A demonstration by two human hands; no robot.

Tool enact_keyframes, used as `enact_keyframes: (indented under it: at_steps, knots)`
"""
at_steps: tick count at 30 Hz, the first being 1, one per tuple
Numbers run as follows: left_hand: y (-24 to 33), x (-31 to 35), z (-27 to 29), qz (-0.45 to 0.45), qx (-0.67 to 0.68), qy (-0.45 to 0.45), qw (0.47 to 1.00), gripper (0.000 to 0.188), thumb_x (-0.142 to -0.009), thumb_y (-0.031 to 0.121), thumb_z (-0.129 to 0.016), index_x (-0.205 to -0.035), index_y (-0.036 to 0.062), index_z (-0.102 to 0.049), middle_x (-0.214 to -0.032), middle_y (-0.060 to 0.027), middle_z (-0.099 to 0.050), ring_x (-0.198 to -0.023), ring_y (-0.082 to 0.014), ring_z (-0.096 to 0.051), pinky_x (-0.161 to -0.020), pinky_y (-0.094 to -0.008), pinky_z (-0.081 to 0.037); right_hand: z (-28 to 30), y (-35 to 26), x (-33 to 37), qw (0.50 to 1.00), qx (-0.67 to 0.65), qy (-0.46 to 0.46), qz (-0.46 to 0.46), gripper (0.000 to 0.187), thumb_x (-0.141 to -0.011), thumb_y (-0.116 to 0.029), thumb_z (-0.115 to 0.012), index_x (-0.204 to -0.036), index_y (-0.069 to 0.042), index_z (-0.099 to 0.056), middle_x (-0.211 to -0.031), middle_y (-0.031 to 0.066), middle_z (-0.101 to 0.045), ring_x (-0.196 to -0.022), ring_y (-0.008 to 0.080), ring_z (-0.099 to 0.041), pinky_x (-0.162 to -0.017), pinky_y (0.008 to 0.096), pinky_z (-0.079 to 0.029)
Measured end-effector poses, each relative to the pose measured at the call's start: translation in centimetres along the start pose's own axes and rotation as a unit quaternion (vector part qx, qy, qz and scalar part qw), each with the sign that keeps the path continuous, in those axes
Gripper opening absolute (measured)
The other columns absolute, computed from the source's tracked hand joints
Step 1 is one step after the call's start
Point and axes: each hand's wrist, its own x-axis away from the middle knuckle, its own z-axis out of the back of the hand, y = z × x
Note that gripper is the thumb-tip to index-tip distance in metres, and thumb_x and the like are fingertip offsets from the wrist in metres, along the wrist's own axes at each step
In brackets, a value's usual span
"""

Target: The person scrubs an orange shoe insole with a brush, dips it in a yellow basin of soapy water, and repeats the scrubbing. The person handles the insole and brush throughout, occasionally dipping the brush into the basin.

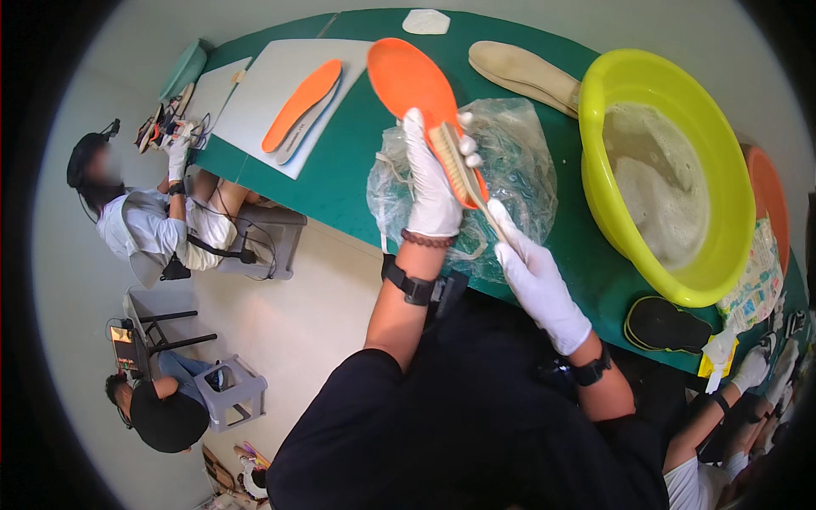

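Note:
My left hand (432, 189), in a white glove, is closed around an orange insole (411, 78) and holds it up over the table. The fingers wrap its right edge, and its wide end points away from me. In my gloved right hand (542, 285) is the handle of a scrubbing brush (452, 161) with pale bristles. The brush head lies along the narrower half of the insole, close against it; whether the bristles press on it I cannot tell. Below both hands a crumpled clear plastic bag (520, 144) is spread on the green table (561, 178).
A yellow-green basin (608, 212) of foamy water stands at the right. Beige insoles (523, 72) lie beyond the bag. Another orange insole (302, 102) rests on a white board (255, 72) at left. A black-soled shoe (667, 325) is near the table's front edge. Other people sit nearby.

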Motion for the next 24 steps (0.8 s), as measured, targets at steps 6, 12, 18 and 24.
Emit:
enact_keyframes:
  at_steps: [6,12,18,24]
  knots:
    - [0.6,-0.3,1.3,-0.012,0.051,-0.022,0.998,0.054,-0.089,0.058,-0.053,-0.106,0.0079,-0.048,-0.089,-0.0053,-0.056,-0.056,-0.014,-0.045,-0.048,-0.0268,-0.039,-0.2,-1.0,1.7,0.995,0.1,-0.008,-0.011,0.047,-0.097,-0.008,-0.046,-0.143,0.0,-0.039,-0.145,0.0134,-0.046,-0.131,0.0145,-0.043,-0.104,0.0266,-0.035]
    - [-1.2,0.2,0.5,0.03,0.051,-0.009,0.998,0.051,-0.09,0.059,-0.052,-0.103,0.0092,-0.048,-0.085,-0.003,-0.055,-0.055,-0.0123,-0.046,-0.047,-0.026,-0.041,0.8,-0.3,0.0,0.998,0.059,0.015,0.004,0.046,-0.098,-0.011,-0.048,-0.142,-0.001,-0.04,-0.144,0.0129,-0.048,-0.126,0.013,-0.046,-0.1,0.0263,-0.038]
    - [-2.0,-0.3,0.8,0.047,0.016,-0.045,0.998,0.056,-0.089,0.061,-0.051,-0.103,0.0065,-0.048,-0.086,-0.0025,-0.054,-0.059,-0.014,-0.049,-0.049,-0.0282,-0.044,1.1,-0.5,0.8,0.974,0.212,0.078,-0.002,0.046,-0.094,-0.015,-0.054,-0.14,-0.014,-0.047,-0.066,0.0255,-0.056,-0.066,0.0429,-0.061,-0.059,0.0393,-0.05]
    - [-0.4,0.9,-1.5,-0.019,-0.028,0.078,0.996,0.061,-0.088,0.063,-0.049,-0.106,0.0055,-0.054,-0.089,-0.0034,-0.06,-0.072,-0.0179,-0.06,-0.067,-0.0326,-0.055,0.6,0.0,2.3,0.875,0.475,0.079,0.056,0.063,-0.088,-0.018,-0.06,-0.146,-0.028,-0.037,-0.055,0.013,-0.055,-0.048,0.0329,-0.059,-0.047,0.0462,-0.048]
